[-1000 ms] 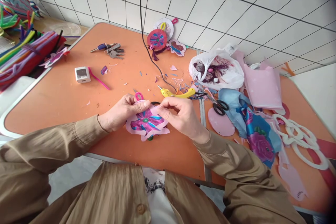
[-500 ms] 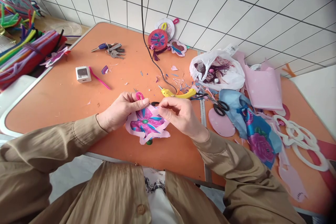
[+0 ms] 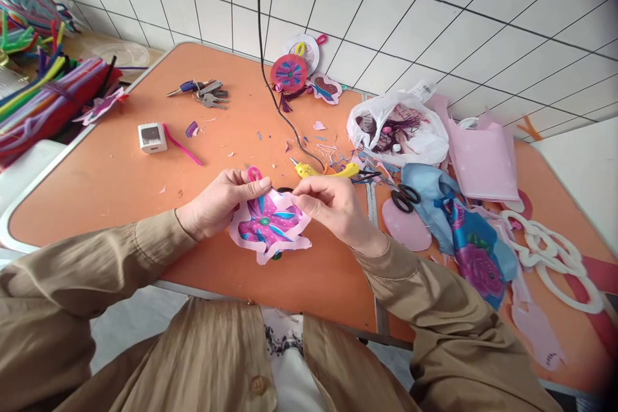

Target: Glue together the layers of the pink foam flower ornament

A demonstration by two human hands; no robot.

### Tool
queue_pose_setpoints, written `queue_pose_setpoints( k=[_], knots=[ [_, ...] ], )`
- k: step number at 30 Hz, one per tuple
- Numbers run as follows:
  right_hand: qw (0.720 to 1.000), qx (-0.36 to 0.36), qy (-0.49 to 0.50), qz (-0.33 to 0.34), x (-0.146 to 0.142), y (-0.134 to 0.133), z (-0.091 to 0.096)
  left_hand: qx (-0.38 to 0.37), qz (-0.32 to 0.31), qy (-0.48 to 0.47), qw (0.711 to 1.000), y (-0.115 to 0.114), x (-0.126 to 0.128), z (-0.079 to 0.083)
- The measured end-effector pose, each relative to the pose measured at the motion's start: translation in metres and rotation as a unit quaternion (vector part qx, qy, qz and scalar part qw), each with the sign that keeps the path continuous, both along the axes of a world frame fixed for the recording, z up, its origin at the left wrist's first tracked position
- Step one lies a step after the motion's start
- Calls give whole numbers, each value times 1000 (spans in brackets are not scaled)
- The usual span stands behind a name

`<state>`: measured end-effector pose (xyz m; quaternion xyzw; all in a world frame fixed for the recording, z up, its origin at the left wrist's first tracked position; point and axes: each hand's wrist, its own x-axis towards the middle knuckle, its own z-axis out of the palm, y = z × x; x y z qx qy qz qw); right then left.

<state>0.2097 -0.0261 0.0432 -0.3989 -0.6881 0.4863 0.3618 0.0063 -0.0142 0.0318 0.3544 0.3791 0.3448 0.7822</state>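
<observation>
A flower-shaped fabric ornament (image 3: 265, 222), pink-edged with purple and blue patterning and a green centre, hangs between my hands over the orange table. My left hand (image 3: 217, 201) pinches its upper left edge, thumb on top, beside a hot-pink loop (image 3: 254, 174). At the upper right edge, my right hand (image 3: 333, 206) has thumb and forefinger closed on the rim. A small green bit (image 3: 277, 256) shows beneath the ornament. Just beyond my right hand lies a yellow glue gun (image 3: 328, 170), its nozzle pointing left.
Keys (image 3: 207, 91), a white charger (image 3: 152, 138) and a pink stick lie at left. Finished-looking ornaments (image 3: 288, 72) lean by the tiled wall. Right of my hands are black-handled scissors (image 3: 405, 198), a plastic bag with tassels (image 3: 420, 135), fabric scraps (image 3: 483, 257) and white rings (image 3: 570, 264).
Both hands keep their pinch on the ornament. Its upper right edge looks slightly more bent over near my right fingers; otherwise only a small shift of the view shows.
</observation>
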Motion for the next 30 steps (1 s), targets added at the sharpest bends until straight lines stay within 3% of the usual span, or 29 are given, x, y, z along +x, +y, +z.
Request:
queue_pose_setpoints(
  k=[4,11,22,30],
  knots=[
    [999,17,-6,-38,-1,0,2,-15,7,-20,1000,1,-1,-1],
    [986,-99,135,26,-1,7,-14,-29,-11,-42,999,0,-1,-1],
    [999,37,4,20,-2,0,-8,-20,3,6,1000,-3,0,0],
    [1000,10,4,9,-6,1,-13,-37,-17,1,999,-4,2,-4]
  ],
)
